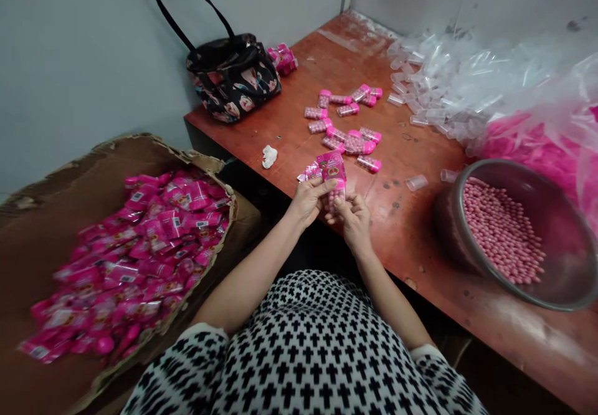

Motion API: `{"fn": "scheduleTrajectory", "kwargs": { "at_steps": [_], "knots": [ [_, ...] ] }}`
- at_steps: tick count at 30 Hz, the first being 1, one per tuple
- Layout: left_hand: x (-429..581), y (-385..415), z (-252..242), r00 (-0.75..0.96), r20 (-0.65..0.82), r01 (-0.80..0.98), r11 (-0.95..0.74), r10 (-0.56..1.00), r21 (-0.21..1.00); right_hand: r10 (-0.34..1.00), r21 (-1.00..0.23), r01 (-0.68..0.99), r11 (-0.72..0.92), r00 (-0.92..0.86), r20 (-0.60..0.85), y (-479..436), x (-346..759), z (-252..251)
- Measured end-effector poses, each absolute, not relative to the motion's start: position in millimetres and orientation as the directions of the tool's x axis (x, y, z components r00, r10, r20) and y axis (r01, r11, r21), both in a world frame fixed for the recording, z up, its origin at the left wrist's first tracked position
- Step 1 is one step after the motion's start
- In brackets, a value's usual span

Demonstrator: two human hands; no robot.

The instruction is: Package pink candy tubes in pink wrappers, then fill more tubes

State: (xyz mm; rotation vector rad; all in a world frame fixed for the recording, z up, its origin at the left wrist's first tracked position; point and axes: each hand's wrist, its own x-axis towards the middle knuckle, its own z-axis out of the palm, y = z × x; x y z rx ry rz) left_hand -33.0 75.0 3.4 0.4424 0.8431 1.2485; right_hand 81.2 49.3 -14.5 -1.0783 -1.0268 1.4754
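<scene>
My left hand [307, 204] and right hand [357, 223] pinched the bead tube [336, 197], lengthwise toward the packet [332, 164], by the counter's [292, 108] near edge.

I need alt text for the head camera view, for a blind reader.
A person's left hand and right hand hold a pink packet and bead-filled tube at a reddish table. Beyond lie capped tubes; a bowl of pink beads stands right, a carton of pink packets left.

Free tabletop [397, 231] left of bowl [460, 231], pink-capped tubes [369, 163] beyond
</scene>
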Motion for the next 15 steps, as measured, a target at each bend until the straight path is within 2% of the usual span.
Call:
{"fn": "scheduleTrajectory", "kwargs": {
  "at_steps": [3, 8, 13, 15],
  "knots": [
    [-35.1, 76.0, 2.4, 0.100, -0.293, -0.605, 0.292, 0.951, 0.741, 0.987, -0.957, -0.257, -0.138, -0.114, -0.112, 51.3, 82.6, -15.9],
    [-35.4, 77.0, 3.5, 0.059, -0.327, -0.581, 0.299, 0.943, 0.757, 1.000, -0.998, -0.068, -0.004, -0.001, -0.004, 53.5, 85.9, -16.7],
    [-37.1, 74.8, 9.1, 0.078, -0.321, -0.591, 0.303, 0.944, 0.747, 0.985, -0.965, -0.234, -0.121, -0.150, -0.087, 57.2, 85.5, -16.1],
    [-38.5, 74.6, 9.4, 0.076, -0.313, -0.563, 0.300, 0.947, 0.770, 0.985, -0.968, -0.221, -0.122, -0.149, -0.090, 56.7, 84.9, -16.5]
  ]
}}
